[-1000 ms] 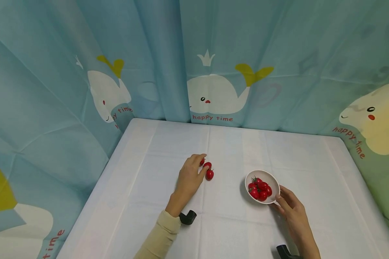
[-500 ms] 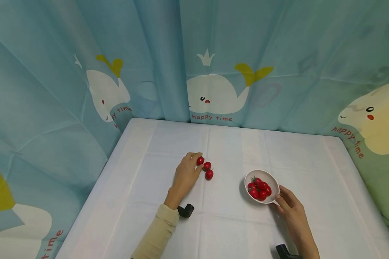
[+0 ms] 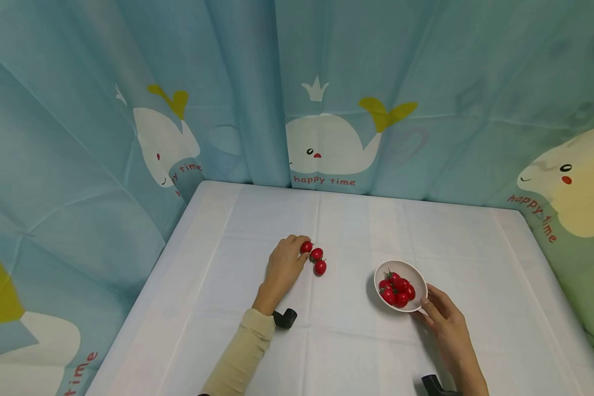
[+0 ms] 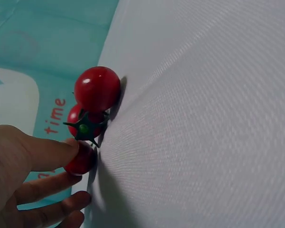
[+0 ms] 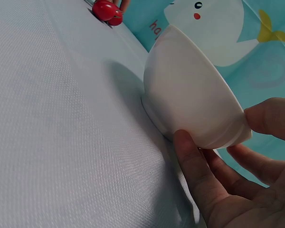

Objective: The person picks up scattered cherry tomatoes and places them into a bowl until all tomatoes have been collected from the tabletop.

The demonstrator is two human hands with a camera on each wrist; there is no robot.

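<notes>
Three red cherry tomatoes lie close together on the white tabletop. My left hand [image 3: 283, 269] is at the farthest cherry tomato [image 3: 306, 247], pinching it between thumb and fingers, as the left wrist view shows. Beside it sit the middle cherry tomato [image 3: 316, 254], its green stem star [image 4: 84, 128] plain in the left wrist view, and the nearest cherry tomato [image 4: 98, 89]. To the right, my right hand [image 3: 445, 322] grips the edge of a white bowl [image 5: 190, 90], thumb at the rim and fingers beneath. Several cherry tomatoes [image 3: 400, 286] are inside the bowl, which is tilted slightly.
A white cloth [image 3: 247, 220] covers the table. Blue-green curtains [image 3: 237, 82] printed with whales hang along its back and sides. Black camera mounts [image 3: 284, 318] stick out from both wrists.
My left hand has shifted slightly left, uncovering more of the farthest and middle tomatoes, and its fingers have come in on the farthest one. The right hand and bowl stay put.
</notes>
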